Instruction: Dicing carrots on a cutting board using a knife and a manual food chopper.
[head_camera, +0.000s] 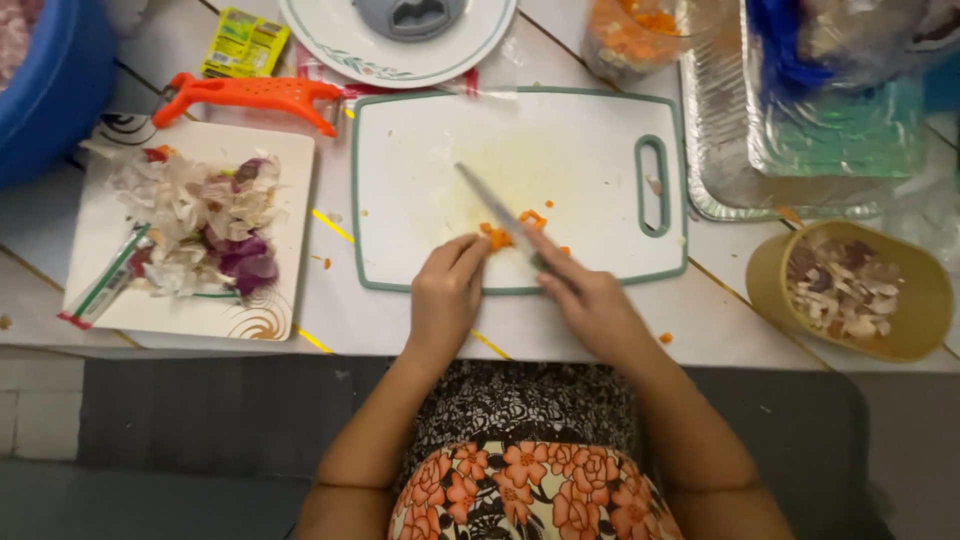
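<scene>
While the right hand (590, 300) grips a knife (497, 212) angled toward the upper left, the left hand (445, 292) pinches orange carrot pieces (500, 236) at the lower centre of the white cutting board (560, 170), mid-frame.

Both bare forearms are reaching forward. The left hand (446, 292) is curling its fingers (462, 252) downward; the right hand (590, 300) is clenching, forefinger extended.
</scene>
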